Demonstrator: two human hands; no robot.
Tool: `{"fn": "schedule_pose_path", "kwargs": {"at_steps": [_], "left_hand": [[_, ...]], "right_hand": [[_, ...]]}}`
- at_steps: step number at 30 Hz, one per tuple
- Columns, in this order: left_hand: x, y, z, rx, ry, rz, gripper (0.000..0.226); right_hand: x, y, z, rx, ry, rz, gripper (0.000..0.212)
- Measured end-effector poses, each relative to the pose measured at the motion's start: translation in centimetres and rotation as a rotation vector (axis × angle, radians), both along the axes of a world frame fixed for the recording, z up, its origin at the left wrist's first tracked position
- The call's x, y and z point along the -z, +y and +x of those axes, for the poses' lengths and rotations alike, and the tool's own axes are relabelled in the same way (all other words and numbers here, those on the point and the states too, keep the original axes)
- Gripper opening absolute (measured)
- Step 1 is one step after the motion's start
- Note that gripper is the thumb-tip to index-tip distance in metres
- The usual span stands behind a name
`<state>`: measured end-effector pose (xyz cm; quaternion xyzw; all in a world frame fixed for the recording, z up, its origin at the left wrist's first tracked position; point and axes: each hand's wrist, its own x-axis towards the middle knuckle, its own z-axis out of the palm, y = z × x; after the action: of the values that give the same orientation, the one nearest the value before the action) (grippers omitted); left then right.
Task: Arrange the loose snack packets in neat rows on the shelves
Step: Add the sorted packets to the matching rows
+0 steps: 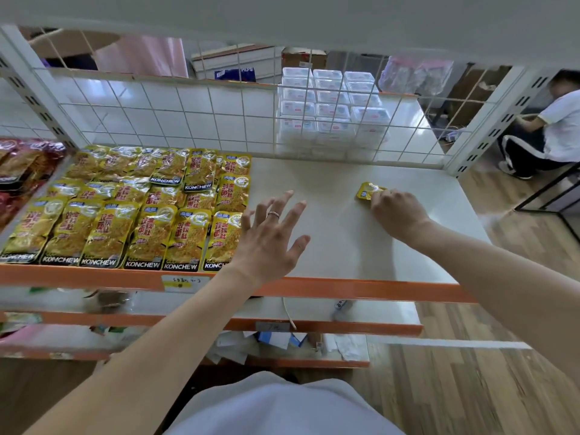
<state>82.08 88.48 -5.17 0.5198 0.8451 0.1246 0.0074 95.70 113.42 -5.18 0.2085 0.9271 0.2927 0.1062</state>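
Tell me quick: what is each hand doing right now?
Left hand: open, fingers spread, holding nothing.
Right hand: fingers curled on a loose yellow packet on the shelf.

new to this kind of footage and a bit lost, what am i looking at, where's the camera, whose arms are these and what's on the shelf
There is no machine here. It is a single picture from a wide-angle camera worn on a person's head, looking forward and down, so the two bare arms are that person's own. They face a white shelf with an orange front edge. On its left part, yellow snack packets lie in overlapping rows. The left hand is open, fingers spread, just right of those rows; whether it touches the shelf is unclear. The right hand has its fingers curled on one loose yellow packet lying alone farther right. Behind a wire grid are stacked clear boxes, and another person sits at far right.
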Motion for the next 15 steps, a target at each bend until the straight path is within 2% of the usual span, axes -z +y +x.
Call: {"fn": "schedule_pose_path", "kwargs": {"at_steps": [7,10,12,15], "left_hand": [[1.0,-3.2,-0.8,-0.068,-0.031,-0.011,0.064],[0.9,-4.1,-1.2,-0.066,-0.029,-0.025,0.064],[0.7,-4.4,-1.6,-0.063,-0.027,-0.008,0.064],[0.1,-5.2,-2.5,-0.050,-0.038,0.038,0.063]], "right_hand": [[-0.6,-0.6,0.7,0.186,0.331,-0.219,0.015],[-1.2,-1.2,1.2,0.177,0.594,-0.245,0.008],[-1.9,-1.7,1.1,0.207,0.811,-0.323,0.012],[-2.9,-4.3,0.5,0.182,1.019,-0.468,0.015]]}}
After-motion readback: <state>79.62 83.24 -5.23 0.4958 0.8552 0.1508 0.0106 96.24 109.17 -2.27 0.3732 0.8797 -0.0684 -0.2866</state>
